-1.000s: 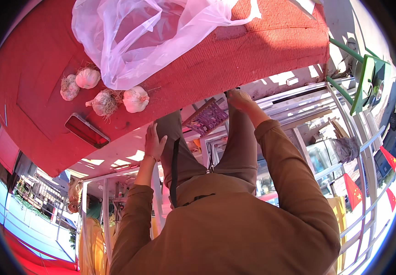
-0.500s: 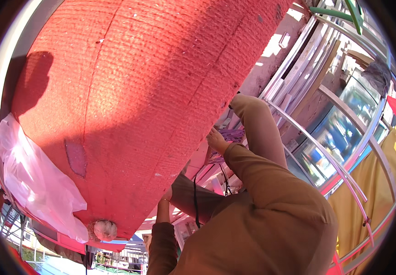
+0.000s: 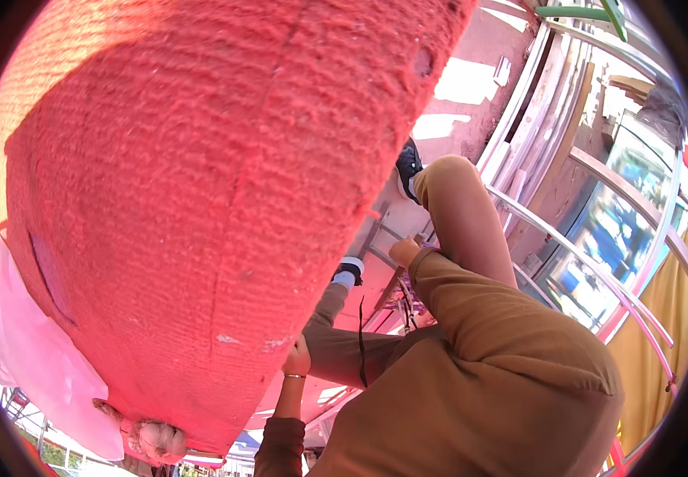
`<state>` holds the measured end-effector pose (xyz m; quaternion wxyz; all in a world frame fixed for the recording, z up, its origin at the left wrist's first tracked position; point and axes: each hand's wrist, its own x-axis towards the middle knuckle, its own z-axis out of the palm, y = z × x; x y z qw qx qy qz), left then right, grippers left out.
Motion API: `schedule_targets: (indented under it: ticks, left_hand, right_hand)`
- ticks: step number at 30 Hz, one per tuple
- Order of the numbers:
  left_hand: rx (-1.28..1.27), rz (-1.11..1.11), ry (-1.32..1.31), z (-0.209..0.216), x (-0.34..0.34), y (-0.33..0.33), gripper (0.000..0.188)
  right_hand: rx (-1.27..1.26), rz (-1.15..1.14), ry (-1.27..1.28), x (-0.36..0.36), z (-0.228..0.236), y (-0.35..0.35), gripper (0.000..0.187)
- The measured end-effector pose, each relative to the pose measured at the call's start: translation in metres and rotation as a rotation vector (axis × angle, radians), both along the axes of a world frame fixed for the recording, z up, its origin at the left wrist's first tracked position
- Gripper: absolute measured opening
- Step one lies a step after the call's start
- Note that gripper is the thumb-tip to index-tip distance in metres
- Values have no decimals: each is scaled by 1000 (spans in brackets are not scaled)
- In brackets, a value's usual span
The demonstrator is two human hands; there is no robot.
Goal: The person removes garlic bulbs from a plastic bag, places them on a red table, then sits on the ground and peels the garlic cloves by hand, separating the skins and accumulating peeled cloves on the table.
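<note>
A large surface covered in ribbed red cloth fills the left and middle of the view. My left hand, with a thin bracelet at the wrist, is at its near edge; the fingers look curled against the edge and are partly hidden. My right hand is closed in a fist beside my bent right leg, below the red surface. A narrow brown bar shows next to it, but what the fingers hold cannot be made out. Under that hand lies something purple-patterned, with a black strap hanging nearby.
Clear plastic sheeting drapes over the far left side, near a pale rounded bundle. On the right are stacked long strips, glass panes, thin metal rods and a mustard curtain. My shoes rest on the floor.
My view has moved closer over the red surface. My right hand has come away from its edge, toward my right knee, and is now closed. My left hand stays at the edge.
</note>
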<state>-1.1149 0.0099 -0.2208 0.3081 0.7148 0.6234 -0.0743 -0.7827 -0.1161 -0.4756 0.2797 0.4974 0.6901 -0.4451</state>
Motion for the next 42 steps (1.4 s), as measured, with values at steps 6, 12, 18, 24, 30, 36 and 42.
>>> schedule_targets:
  ticks: [6, 12, 18, 24, 30, 36, 42]
  left_hand:
    - [358, 7, -58, -41, -16, -9, 22]
    - [610, 174, -48, -55, -5, -8, 15]
    - [747, 280, -15, -31, 19, -46, 20]
    - [871, 387, -202, -30, 45, -57, 24]
    - [839, 456, -531, 10, 71, -83, 20]
    - [770, 416, -745, 26, 103, -78, 15]
    - [710, 443, -950, 29, 115, -81, 16]
  right_hand:
    - [-129, 93, 128, -1, -46, 14, 22]
    - [-370, 173, 261, -31, -85, 73, 21]
    - [4, 284, 753, -89, -139, 111, 20]
    - [331, 62, 875, -57, 98, 181, 32]
    - [580, -206, 1208, -31, 362, 189, 18]
    - [1519, -160, 1213, -98, 471, 256, 22]
    - [1488, -61, 834, -150, 479, 302, 39]
